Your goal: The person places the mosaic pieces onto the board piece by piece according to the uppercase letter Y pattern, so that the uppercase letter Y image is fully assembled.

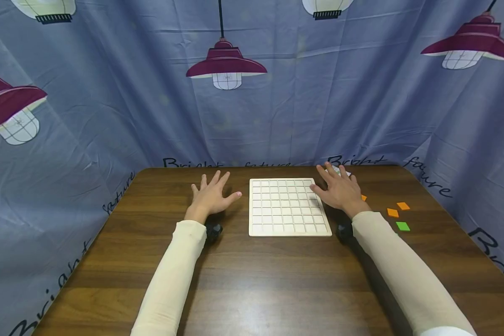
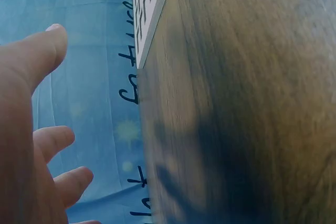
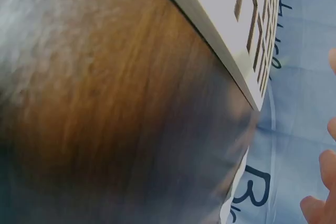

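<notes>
The left hand (image 1: pixel 212 196) is held flat above the brown wooden table (image 1: pixel 252 284), at about nine o'clock from the grid board (image 1: pixel 289 206). Its fingers are spread and straight, nothing is gripped, and a gap of bare wood is left between it and the board. In the left wrist view the thumb and fingers (image 2: pixel 39 56) are seen splayed in the air beside the table edge.

The pale wooden grid board is laid flat at the middle of the table, with its square cells seen empty.

The right hand (image 1: pixel 339 190) is placed at the board's two o'clock corner, fingers extended and open, with the thumb over the board's right edge. Something small and whitish (image 1: pixel 339 171) is glimpsed under the fingertips, but it cannot be identified, and whether it is touched cannot be told.

At about four o'clock from that hand, two orange tiles (image 1: pixel 392 213) (image 1: pixel 402 206) and one green tile (image 1: pixel 402 226) are laid loose on the wood, well apart from the board.
</notes>
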Action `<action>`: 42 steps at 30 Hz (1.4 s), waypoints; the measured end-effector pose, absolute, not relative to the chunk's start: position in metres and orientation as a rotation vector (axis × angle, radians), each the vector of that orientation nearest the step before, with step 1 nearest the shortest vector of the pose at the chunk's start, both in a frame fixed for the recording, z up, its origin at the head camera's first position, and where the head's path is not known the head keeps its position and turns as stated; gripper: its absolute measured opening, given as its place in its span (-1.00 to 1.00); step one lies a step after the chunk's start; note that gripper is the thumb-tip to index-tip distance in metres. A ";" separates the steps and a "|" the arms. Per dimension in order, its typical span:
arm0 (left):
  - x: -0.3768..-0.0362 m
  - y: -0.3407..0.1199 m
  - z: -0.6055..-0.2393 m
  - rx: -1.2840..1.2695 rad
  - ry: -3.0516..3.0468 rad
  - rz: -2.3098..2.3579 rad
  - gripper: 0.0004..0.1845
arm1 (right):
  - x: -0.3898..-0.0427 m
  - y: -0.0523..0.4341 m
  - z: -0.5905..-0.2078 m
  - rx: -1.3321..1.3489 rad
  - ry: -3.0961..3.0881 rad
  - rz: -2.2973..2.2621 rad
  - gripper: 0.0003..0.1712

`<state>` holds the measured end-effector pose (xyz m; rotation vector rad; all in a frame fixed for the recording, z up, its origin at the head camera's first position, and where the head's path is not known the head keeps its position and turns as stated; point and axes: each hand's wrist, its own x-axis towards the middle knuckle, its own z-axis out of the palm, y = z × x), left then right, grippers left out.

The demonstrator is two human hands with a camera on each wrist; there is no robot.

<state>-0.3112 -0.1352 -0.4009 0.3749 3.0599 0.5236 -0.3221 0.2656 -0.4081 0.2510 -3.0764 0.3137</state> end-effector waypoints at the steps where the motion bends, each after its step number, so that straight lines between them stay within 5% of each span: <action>1: -0.312 -0.135 -0.402 0.378 3.058 0.526 -0.04 | -0.321 0.266 -0.408 0.260 -3.077 0.312 -0.02; 11: -0.315 -0.131 -0.405 0.464 3.050 0.584 -0.07 | -0.279 0.285 -0.404 0.397 -3.044 0.265 -0.03; 17: -0.313 -0.134 -0.411 0.768 2.816 0.648 -0.11 | -0.235 0.305 -0.401 0.577 -3.007 0.193 -0.27; 22: -0.306 -0.136 -0.414 0.781 2.683 0.532 -0.04 | -0.211 0.320 -0.407 0.716 -2.986 0.134 -0.41; 42: -0.304 -0.116 -0.415 0.858 2.643 0.478 -0.07 | -0.187 0.352 -0.418 0.749 -3.032 0.348 -0.49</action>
